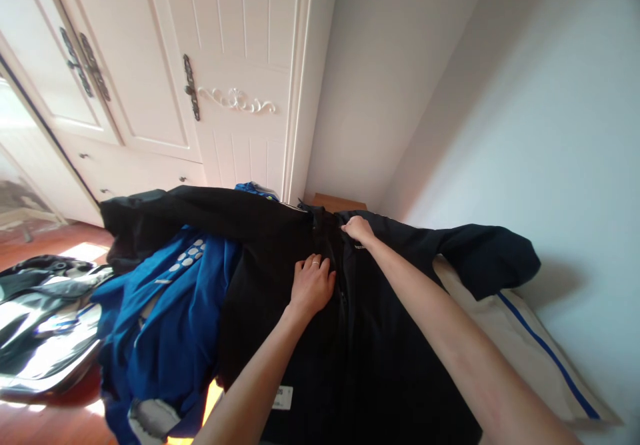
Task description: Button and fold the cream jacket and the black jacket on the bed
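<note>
A dark jacket (pixel 385 338) lies front-up, sleeves (pixel 493 255) already spread, one across the top of a blue garment (pixel 173 311). The right hand (pixel 358 229) pinches the jacket's edge near the collar (pixel 326 221); the left hand (pixel 314 285) rests lower, fingers bent, its grip on cloth uncertain. How far the front is fastened is unclear; the supporting surface is hidden.

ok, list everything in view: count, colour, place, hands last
jacket: one, black, centre
label: one, white, jacket front
dotted garment: one, blue, left
cloth: one, blue, behind jacket
striped fabric: one, cream, right
clutter: one pile, mixed, left
bright patch: one, orange, bottom
wardrobe: one, cream, back left
handles: three, dark, wardrobe doors
knobs: three, dark, wardrobe drawers
wood: one piece, brown, behind jacket
walls: two, pale, right
floor: one, reddish, left
left hand: one, ringed, on jacket
right hand: one, bare, pinching jacket
</note>
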